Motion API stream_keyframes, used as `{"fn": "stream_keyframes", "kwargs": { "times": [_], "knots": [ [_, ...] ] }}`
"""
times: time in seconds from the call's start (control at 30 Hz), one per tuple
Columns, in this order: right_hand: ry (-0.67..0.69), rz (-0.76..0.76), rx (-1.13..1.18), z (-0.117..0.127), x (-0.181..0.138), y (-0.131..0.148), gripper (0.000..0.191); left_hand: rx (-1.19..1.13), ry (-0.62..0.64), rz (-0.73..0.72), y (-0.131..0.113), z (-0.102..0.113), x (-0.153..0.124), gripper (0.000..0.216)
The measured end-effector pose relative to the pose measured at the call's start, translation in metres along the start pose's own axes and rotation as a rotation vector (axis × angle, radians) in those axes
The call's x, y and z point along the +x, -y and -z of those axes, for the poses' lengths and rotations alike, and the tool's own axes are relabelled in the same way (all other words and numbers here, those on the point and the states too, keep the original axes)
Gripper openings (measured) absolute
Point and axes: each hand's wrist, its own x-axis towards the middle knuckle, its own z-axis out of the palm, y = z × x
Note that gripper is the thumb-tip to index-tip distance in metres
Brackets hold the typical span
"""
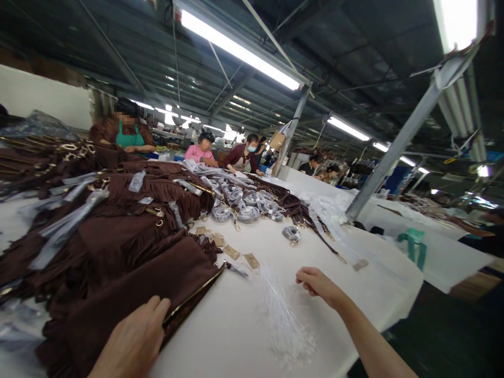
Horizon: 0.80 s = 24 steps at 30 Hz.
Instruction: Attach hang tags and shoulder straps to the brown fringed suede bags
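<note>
My left hand (136, 333) is closed on the edge of a dark brown bag (157, 278), beside its open gold zipper (197, 289). The bag lies on the near side of a heap of similar brown pieces. Over the white tabletop, my right hand (317, 283) hangs with its fingers curled together; what they hold, if anything, I cannot make out. Just left of that hand lies a bundle of thin white plastic tag loops (281, 315). Several tan tags (231, 252) lie beyond the bag, near the zipper's end.
Wrapped strap coils (249, 212) and brown straps with gold clasps (303, 210) cover the table's far part. One wrapped coil (291, 233) lies apart. The white table (374, 299) ends in a rounded edge at right. Several people work beyond, one in a green apron (129, 137).
</note>
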Motion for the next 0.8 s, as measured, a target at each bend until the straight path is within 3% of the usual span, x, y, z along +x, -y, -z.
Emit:
{"fn": "stream_keyframes", "kwargs": {
  "times": [0.27, 0.4, 0.53, 0.63, 0.8],
  "knots": [
    [0.09, 0.014, -0.207, -0.017, -0.025, -0.004, 0.041, -0.006, 0.007, -0.004, -0.001, 0.003, 0.001, 0.046],
    [0.115, 0.022, -0.178, -0.017, -0.024, -0.008, 0.036, 0.002, -0.017, -0.011, -0.002, 0.006, 0.0, 0.047],
    [0.135, 0.016, -0.071, -0.001, -0.026, -0.007, 0.019, 0.013, -0.031, 0.002, -0.005, 0.007, 0.0, 0.05],
    [0.13, 0.032, 0.029, 0.013, -0.028, -0.001, 0.01, 0.028, -0.033, 0.02, -0.001, -0.002, 0.002, 0.052],
    [0.079, 0.096, 0.169, 0.02, -0.023, 0.017, 0.024, -0.001, -0.085, -0.015, 0.021, -0.03, 0.007, 0.054]
  ]
}}
